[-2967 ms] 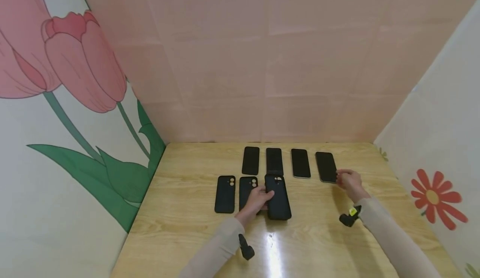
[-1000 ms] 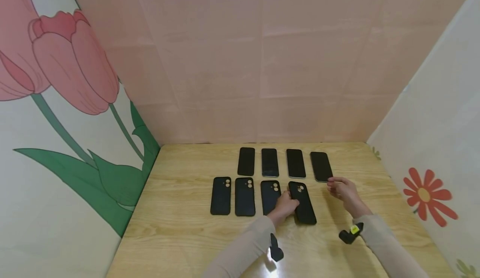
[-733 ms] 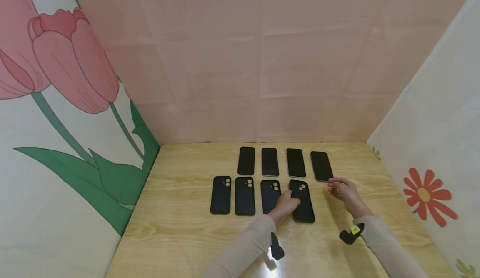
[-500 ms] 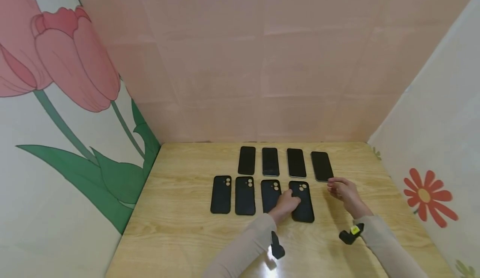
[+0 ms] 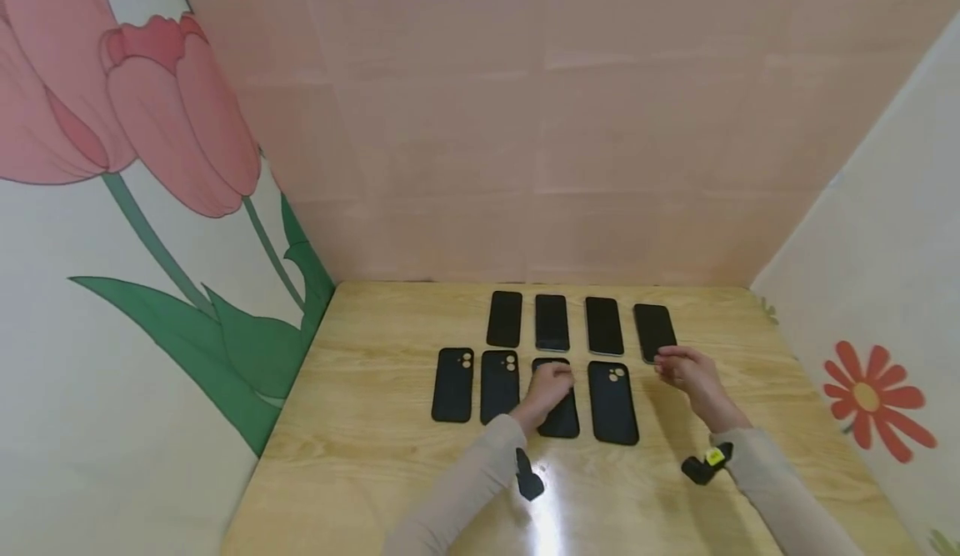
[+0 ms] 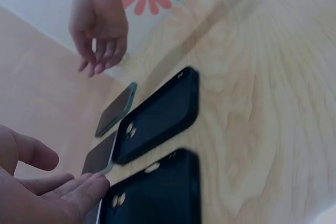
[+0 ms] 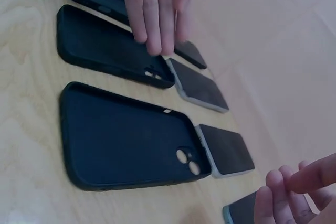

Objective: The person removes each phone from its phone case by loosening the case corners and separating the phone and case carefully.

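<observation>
My left hand (image 5: 550, 385) hovers over a black phone case (image 5: 561, 424), partly hiding it. In the left wrist view its thumb and fingers (image 6: 86, 192) stand apart with nothing between them. The rightmost phone case (image 5: 613, 406) lies on the table with its hollow inside facing up, as the right wrist view shows. Two more black phone cases, the leftmost (image 5: 452, 385) and its neighbour (image 5: 495, 385), lie further left. My right hand (image 5: 693, 373), fingers loosely bent and holding nothing, is by the lower right corner of the rightmost phone (image 5: 655, 331).
Behind the cases, a row of dark phones runs across the wooden table (image 5: 360, 456), among them the leftmost phone (image 5: 505, 319). A pink backdrop (image 5: 525, 164) closes off the back, with a tulip-printed wall (image 5: 187, 398) left and a flower-printed wall (image 5: 885, 289) right.
My left hand carried cases rightward, laid the last one at the row's right end, let go and drew back left over its neighbour. My right hand has stayed beside the rightmost phone.
</observation>
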### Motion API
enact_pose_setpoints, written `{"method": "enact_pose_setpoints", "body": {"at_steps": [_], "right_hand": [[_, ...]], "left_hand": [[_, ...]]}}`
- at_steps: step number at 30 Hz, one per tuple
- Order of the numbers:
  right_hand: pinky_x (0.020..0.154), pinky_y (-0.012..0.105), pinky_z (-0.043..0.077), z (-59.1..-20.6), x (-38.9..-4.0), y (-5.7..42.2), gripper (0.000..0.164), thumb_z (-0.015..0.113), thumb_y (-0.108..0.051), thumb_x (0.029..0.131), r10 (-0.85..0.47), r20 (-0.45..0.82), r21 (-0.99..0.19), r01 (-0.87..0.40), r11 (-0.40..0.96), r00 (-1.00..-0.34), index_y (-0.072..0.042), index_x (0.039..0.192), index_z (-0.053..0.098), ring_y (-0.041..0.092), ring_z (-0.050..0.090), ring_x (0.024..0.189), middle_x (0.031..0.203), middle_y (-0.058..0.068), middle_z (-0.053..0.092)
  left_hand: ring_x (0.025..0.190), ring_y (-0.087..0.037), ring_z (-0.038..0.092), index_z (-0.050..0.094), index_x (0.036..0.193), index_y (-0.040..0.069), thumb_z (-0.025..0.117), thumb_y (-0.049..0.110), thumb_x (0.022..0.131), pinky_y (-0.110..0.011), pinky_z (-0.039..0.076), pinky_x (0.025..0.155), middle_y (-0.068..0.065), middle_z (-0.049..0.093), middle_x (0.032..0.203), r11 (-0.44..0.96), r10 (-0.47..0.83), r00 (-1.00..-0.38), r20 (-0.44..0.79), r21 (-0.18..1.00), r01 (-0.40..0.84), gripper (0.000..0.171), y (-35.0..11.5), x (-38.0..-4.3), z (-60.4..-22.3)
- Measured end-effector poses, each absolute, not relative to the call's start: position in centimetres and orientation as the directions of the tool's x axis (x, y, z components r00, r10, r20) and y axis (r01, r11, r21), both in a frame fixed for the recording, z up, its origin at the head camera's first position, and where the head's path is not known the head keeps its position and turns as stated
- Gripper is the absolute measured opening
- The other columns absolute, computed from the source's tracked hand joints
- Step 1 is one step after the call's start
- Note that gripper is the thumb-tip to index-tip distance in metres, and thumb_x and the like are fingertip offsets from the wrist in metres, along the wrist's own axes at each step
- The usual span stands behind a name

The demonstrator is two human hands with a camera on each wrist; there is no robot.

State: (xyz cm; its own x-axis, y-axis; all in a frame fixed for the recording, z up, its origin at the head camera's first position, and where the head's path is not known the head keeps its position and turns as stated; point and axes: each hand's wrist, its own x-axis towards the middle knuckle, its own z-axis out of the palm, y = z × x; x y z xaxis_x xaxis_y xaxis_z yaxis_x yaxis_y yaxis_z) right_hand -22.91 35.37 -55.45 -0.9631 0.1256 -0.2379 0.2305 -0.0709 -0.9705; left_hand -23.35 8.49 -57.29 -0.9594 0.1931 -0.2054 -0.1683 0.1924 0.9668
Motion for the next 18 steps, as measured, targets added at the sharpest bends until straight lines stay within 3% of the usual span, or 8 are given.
{"method": "enact_pose_setpoints", "body": {"at_steps": [3, 7, 10, 13, 15, 18], "right_hand": [[0.076, 0.028, 0.056, -54.9, -23.2, 35.5, 0.016, 0.051, 0.001, 0.1, 0.08, -0.195, -0.98, 0.192, -0.053, -0.977, -0.009, 0.102, 0.064, 0.009, 0.067, 0.079, 0.089, -0.005, 0.07], [0.079, 0.027, 0.055, -54.2, -23.6, 35.7, 0.015, 0.05, -0.006, 0.103, 0.016, -0.18, -0.984, 0.18, -0.017, -0.984, -0.011, 0.108, 0.063, 0.007, 0.065, 0.083, 0.095, -0.008, 0.068], [0.08, 0.027, 0.055, -53.7, -24.1, 35.8, 0.018, 0.048, -0.01, 0.105, 0.007, -0.166, -0.985, 0.166, 0.046, -0.986, -0.003, 0.118, 0.058, 0.007, 0.064, 0.085, 0.096, -0.009, 0.065], [0.081, 0.028, 0.055, -53.1, -24.8, 35.7, 0.031, 0.045, -0.013, 0.106, 0.028, -0.147, -0.978, 0.149, 0.147, -0.989, 0.008, 0.129, 0.049, 0.004, 0.063, 0.085, 0.097, -0.009, 0.063], [0.08, 0.027, 0.055, -52.8, -25.2, 35.5, 0.039, 0.041, -0.016, 0.107, 0.052, -0.132, -0.967, 0.14, 0.212, -0.99, 0.013, 0.134, 0.042, 0.003, 0.063, 0.084, 0.102, -0.003, 0.063], [0.077, 0.023, 0.055, -52.5, -25.5, 35.3, 0.047, 0.035, -0.023, 0.108, 0.094, -0.097, -0.947, 0.121, 0.298, -0.991, 0.014, 0.138, 0.039, 0.002, 0.062, 0.083, 0.116, 0.018, 0.06]], "left_hand": [[0.094, -0.024, 0.067, 0.064, 0.122, -0.006, 0.059, 0.005, 0.094, -0.03, 0.056, 0.078, -0.018, 0.068, 0.113, 0.12, 0.185, -0.96, -0.212, 0.974, -0.192, 0.031, 6.8, -24.3, -56.9], [0.099, -0.029, 0.067, 0.064, 0.121, -0.005, 0.057, 0.008, 0.098, -0.035, 0.056, 0.083, -0.018, 0.067, 0.111, 0.039, 0.19, -0.958, -0.216, 0.976, -0.212, 0.027, 3.7, -25.3, -55.9], [0.096, -0.027, 0.067, 0.063, 0.121, -0.005, 0.056, 0.009, 0.099, -0.039, 0.056, 0.085, -0.015, 0.068, 0.107, -0.013, 0.177, -0.965, -0.194, 0.98, -0.199, 0.027, 1.1, -26.0, -55.2], [0.098, -0.029, 0.067, 0.06, 0.124, -0.005, 0.053, 0.011, 0.101, -0.04, 0.056, 0.085, -0.015, 0.068, 0.108, -0.042, 0.154, -0.976, -0.152, 0.986, -0.161, 0.029, -1.5, -26.7, -54.6], [0.103, -0.035, 0.065, 0.058, 0.126, -0.006, 0.051, 0.012, 0.103, -0.044, 0.055, 0.087, -0.018, 0.066, 0.113, -0.05, 0.129, -0.985, -0.114, 0.991, -0.121, 0.03, -3.2, -27.1, -54.2], [0.109, -0.044, 0.061, 0.058, 0.127, -0.006, 0.05, 0.015, 0.104, -0.049, 0.053, 0.088, -0.026, 0.063, 0.119, -0.027, 0.08, -0.996, -0.046, 0.998, -0.048, 0.031, -5.3, -27.7, -53.7]]}}
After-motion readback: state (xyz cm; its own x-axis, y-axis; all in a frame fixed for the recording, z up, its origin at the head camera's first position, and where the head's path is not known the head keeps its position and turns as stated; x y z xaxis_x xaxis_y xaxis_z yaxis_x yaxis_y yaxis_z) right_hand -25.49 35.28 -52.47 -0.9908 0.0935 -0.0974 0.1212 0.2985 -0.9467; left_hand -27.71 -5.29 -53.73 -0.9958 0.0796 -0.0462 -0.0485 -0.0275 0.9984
